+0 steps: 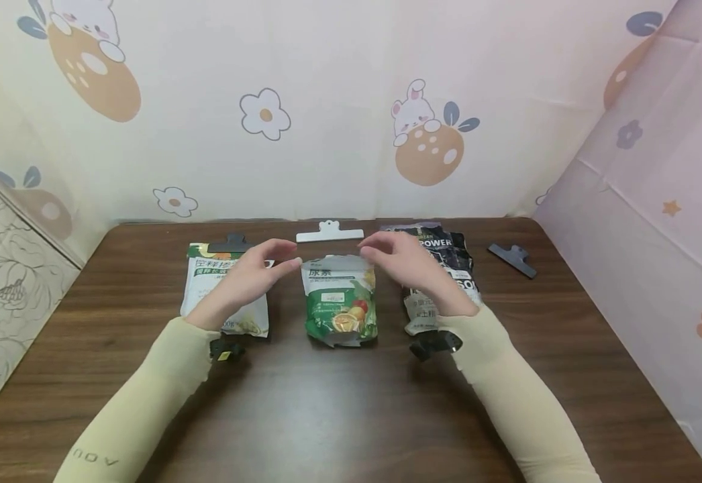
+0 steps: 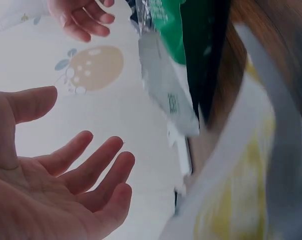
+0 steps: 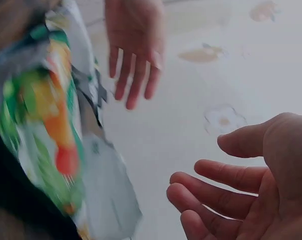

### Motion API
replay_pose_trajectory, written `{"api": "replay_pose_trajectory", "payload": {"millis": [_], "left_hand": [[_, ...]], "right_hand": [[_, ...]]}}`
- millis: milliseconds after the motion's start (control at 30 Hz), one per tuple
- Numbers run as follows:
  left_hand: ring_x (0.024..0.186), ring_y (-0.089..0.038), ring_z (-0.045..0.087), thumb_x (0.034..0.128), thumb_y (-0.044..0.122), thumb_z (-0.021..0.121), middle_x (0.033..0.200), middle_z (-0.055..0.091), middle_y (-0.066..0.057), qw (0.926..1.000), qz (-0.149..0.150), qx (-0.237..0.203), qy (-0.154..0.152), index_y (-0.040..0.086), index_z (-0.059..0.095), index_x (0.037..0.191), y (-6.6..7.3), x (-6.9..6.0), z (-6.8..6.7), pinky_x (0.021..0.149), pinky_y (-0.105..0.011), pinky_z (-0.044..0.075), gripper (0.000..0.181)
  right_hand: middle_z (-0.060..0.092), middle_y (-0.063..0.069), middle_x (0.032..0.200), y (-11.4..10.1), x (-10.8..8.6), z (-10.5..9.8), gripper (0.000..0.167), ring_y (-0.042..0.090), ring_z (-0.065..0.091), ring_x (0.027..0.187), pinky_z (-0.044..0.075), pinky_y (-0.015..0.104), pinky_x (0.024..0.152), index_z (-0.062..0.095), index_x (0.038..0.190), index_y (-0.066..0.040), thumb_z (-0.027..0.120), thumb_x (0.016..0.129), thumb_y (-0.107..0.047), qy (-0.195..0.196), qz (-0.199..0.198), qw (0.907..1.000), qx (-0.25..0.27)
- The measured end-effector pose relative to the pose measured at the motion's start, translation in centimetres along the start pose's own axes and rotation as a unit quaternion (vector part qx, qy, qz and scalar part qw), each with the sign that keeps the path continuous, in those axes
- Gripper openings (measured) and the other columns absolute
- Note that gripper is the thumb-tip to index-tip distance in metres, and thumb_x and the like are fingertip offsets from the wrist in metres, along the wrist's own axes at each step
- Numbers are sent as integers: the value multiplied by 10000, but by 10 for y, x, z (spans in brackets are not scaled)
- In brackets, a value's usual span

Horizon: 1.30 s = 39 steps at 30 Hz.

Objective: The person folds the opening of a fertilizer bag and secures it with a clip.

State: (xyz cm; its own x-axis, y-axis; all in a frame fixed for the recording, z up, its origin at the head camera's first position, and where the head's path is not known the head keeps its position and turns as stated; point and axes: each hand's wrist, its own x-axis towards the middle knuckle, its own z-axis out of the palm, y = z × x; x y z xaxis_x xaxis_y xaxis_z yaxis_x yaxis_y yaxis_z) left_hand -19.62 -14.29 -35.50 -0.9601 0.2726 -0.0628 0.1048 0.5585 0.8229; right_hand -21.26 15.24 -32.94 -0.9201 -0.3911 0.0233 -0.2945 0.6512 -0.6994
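Observation:
A green and white fruit-printed bag [image 1: 340, 302] stands in the middle of the wooden table, its pale top edge facing up. To the left of its top hovers my left hand [image 1: 251, 276], thumb and fingers loosely bent with nothing between them. Opposite it, my right hand [image 1: 410, 265] hangs by the bag's top right corner, also holding nothing. In the right wrist view, a gap shows between the right hand [image 3: 241, 190] and the bag [image 3: 45, 115]. Behind the bag lies a white clip [image 1: 329, 232].
A white bag [image 1: 248, 318] lies at left under my left hand, with a dark clip [image 1: 230, 244] at its top. Black bags [image 1: 456, 261] lie at right, partly behind my right hand. Another dark clip [image 1: 513, 259] lies farther right. A patterned curtain [image 1: 333, 154] borders the table's back.

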Motion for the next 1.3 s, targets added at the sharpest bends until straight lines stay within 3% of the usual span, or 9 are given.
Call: {"api": "replay_pose_trajectory", "payload": {"millis": [200, 333, 500, 600, 733, 933, 1033, 1167, 1300], "left_hand": [[1262, -252, 489, 955, 463, 641, 1354, 555, -40, 9975, -114, -700, 8, 140, 545, 1373, -1, 14, 11, 1023, -508, 399, 537], [1285, -256, 485, 959, 463, 639, 1394, 529, -54, 9925, -270, -1190, 15, 132, 536, 1379, -9, 21, 11, 1049, -500, 386, 544], [1257, -308, 514, 961, 440, 647, 1409, 509, -80, 9878, -541, -1462, -33, 118, 549, 1340, -20, 28, 11, 1060, -503, 373, 507], [1213, -328, 531, 967, 442, 636, 1378, 525, -90, 9909, -632, -1183, -109, 124, 574, 1295, -25, 31, 14, 1038, -504, 381, 461], [1208, -301, 524, 973, 466, 609, 1323, 569, -91, 9979, -586, -245, -134, 137, 612, 1234, -27, 32, 16, 1012, -498, 396, 421], [1190, -297, 538, 981, 488, 568, 1241, 621, -103, 9947, -493, 901, -95, 111, 643, 1204, -20, 27, 11, 980, -501, 424, 444], [1129, -279, 586, 993, 483, 550, 1176, 662, -108, 9949, -545, 771, -353, 85, 628, 1246, -19, 27, 13, 956, -480, 444, 479], [1044, -243, 652, 1011, 445, 548, 1174, 671, -133, 9936, -813, 104, -778, 28, 559, 1330, -20, 26, 17, 929, -416, 492, 526], [1045, -236, 667, 1016, 401, 564, 1259, 629, -167, 9913, -954, -362, -829, -19, 512, 1364, -21, 25, 20, 908, -361, 521, 548]], "right_hand": [[712, 88, 1061, 19, -6, -13, 288, 263, 649, 1037, 479, 456, 892, 668, 1220, -110, 571, 1026, -300, 104, 393, 9985, 358], [693, 146, 1153, 32, -3, -11, 341, 272, 648, 1055, 502, 461, 877, 635, 1271, -68, 557, 1034, -302, -51, 606, 9960, 654], [684, 188, 1157, 47, 4, -8, 364, 307, 655, 1047, 528, 449, 863, 613, 1278, 3, 539, 1045, -266, -85, 751, 9939, 797], [701, 177, 1095, 52, 5, -6, 354, 326, 674, 998, 540, 426, 839, 637, 1246, 12, 542, 1043, -263, -100, 840, 9943, 643], [717, 117, 981, 52, 6, 1, 339, 289, 698, 885, 556, 385, 774, 671, 1195, 8, 545, 1036, -264, -206, 816, 9961, 266], [715, 76, 901, 45, 6, 9, 319, 195, 672, 779, 539, 348, 683, 687, 1177, -36, 546, 1031, -281, -496, 690, 9958, -332], [718, 74, 872, 44, 6, 12, 308, 180, 648, 762, 515, 345, 661, 696, 1164, -61, 554, 1023, -295, -553, 772, 9940, -543], [714, 50, 845, 45, 6, 18, 306, 156, 639, 744, 501, 328, 645, 695, 1162, -54, 559, 1020, -288, -717, 826, 9922, -606], [720, 46, 869, 47, 6, 24, 302, 143, 667, 750, 518, 321, 659, 690, 1173, -49, 568, 1018, -279, -766, 808, 9929, -423]]}}
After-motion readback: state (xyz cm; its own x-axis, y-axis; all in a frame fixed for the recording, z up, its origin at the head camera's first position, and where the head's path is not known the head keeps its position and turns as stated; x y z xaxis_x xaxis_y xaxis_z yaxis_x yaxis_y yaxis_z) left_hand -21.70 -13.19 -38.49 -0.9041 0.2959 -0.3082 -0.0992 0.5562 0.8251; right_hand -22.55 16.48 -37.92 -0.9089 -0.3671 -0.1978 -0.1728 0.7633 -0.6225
